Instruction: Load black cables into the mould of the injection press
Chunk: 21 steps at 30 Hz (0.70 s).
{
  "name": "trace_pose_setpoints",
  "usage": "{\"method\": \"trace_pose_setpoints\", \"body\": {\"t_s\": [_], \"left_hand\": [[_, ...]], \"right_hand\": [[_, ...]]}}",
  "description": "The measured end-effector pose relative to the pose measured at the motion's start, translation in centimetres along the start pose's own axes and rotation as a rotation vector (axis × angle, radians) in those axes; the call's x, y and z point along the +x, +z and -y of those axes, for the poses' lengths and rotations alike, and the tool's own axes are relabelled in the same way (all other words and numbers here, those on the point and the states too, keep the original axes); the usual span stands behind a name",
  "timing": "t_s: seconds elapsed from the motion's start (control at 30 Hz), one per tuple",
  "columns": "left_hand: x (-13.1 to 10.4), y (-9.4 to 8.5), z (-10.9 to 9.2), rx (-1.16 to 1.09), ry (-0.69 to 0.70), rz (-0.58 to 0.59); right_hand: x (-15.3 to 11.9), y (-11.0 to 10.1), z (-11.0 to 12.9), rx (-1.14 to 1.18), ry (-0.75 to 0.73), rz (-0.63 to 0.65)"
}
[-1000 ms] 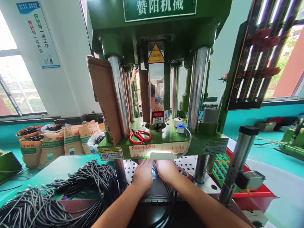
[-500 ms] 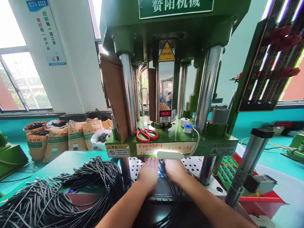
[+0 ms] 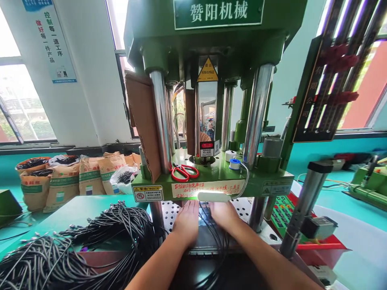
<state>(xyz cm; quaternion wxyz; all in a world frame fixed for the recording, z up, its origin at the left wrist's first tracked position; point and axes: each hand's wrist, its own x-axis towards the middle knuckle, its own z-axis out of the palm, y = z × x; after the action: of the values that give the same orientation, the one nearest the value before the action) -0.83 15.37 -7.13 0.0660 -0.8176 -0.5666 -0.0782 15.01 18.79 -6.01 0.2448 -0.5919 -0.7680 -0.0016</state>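
Two hands — left (image 3: 188, 220), right (image 3: 224, 215) — flat on cables (image 3: 215, 237) running front-to-back.

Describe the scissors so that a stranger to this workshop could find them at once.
Start at the big green press in the middle, and drop to its green platen above the hands. The scissors lie flat on it, left of the two small tape rolls. They alone have bright red loop handles.

Both forearms are bare to the elbow, no sleeves, gloves, rings or watch on left hand (image 3: 186, 221) or right hand (image 3: 224, 214).
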Motion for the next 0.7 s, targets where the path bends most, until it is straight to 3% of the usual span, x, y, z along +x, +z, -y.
{"method": "trace_pose_setpoints", "body": {"t_s": [0.17,0.53,0.7], "left_hand": [[0.1,0.4,0.1,-0.008,0.007,-0.020],[0.0,0.1,-0.2,-0.002,-0.008,-0.020],[0.3,0.3,-0.2,-0.004,-0.012,-0.015]], "right_hand": [[-1.8,-1.1,-2.6,-0.029,0.100,0.030],[-1.3,-0.2,-1.3,-0.005,0.038,0.123],[-0.9,-0.9,-1.5,-0.021,-0.005,0.155]]}}
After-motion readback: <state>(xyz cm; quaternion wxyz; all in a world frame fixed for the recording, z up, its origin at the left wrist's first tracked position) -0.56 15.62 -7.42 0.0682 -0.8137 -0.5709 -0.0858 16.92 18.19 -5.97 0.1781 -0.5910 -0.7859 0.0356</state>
